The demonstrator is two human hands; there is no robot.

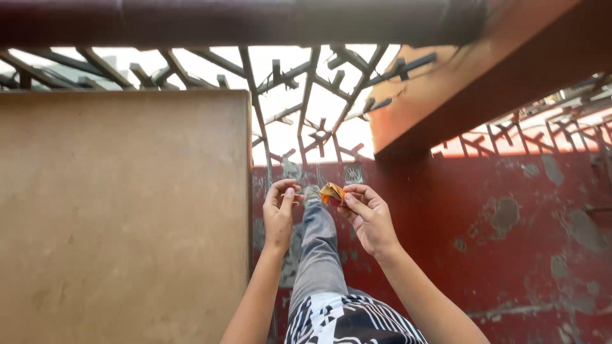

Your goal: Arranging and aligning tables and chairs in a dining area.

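Fingers of the right hand (368, 216) were pinched shut on a small folded piece of orange and yellow paper (331, 192), holding it by its lower right edge. Fingers of the left hand (280, 210) were curled in close together and held nothing; they sat just beside the paper but did not touch it.

Both hands were up in front of the person, above one stretched-out leg in grey trousers (319, 248). A big red floor (484, 255) with grey patches lay under the leg. A wide tan board (121, 216) stood on the left, and a metal railing (306, 108) with crossing bars ran along the far side, with bright light behind it.

It looked as if the work on the paper was partly done. It was already folded up small, with bent sides and a pointy tip. It did not look neat or flat yet, so I think more folding or opening was left.

The paper was tiny, crinkled and bright, orange on one face and yellow on another. I could not tell what shape it was making.
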